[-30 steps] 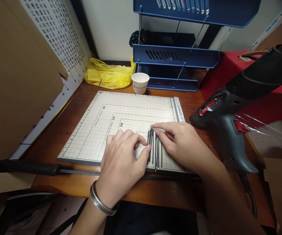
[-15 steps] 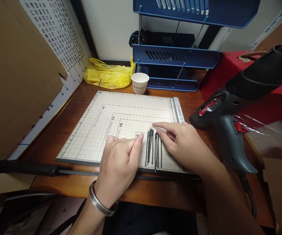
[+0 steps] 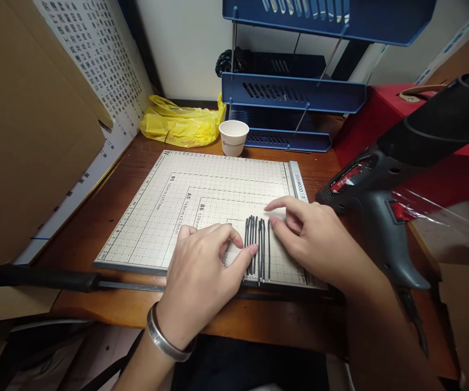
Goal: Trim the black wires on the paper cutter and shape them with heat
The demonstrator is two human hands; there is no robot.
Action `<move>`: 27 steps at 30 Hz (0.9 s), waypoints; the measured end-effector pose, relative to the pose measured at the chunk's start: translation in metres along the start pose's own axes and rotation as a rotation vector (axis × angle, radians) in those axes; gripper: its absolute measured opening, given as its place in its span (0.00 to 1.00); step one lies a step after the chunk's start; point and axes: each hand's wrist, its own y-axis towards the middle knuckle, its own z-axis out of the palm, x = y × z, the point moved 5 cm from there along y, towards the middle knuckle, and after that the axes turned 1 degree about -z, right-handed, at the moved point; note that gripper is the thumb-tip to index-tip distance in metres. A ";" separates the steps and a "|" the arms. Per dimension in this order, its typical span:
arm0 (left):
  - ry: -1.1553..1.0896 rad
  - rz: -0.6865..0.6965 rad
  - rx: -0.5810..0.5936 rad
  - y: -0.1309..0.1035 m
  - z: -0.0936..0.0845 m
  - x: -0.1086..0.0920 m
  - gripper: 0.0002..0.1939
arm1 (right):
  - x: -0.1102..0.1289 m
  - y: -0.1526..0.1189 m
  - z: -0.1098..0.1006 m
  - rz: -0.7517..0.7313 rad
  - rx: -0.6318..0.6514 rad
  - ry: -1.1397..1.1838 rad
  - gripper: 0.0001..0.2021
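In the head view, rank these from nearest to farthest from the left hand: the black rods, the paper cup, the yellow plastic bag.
From the left hand:
1. Black rods, on the cutting board just right of the hand; its thumb touches them.
2. Paper cup, standing beyond the board's far edge.
3. Yellow plastic bag, at the desk's back left; its near edge is little farther than the cup, so this is a narrow call.

Matt black tubes (image 3: 257, 247); wooden desk (image 3: 108, 209); paper cup (image 3: 233, 138).
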 end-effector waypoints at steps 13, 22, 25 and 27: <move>-0.002 -0.019 -0.004 0.000 0.000 0.001 0.13 | 0.000 -0.011 0.003 0.081 0.167 -0.122 0.12; 0.010 -0.026 0.019 0.000 0.000 0.001 0.14 | 0.004 -0.010 0.005 0.018 0.163 -0.079 0.10; 0.001 -0.030 0.028 0.000 0.001 0.001 0.13 | 0.004 -0.009 0.006 -0.001 0.148 -0.078 0.10; -0.006 -0.033 0.029 0.000 0.001 0.001 0.13 | 0.003 -0.008 0.005 -0.009 0.138 -0.072 0.09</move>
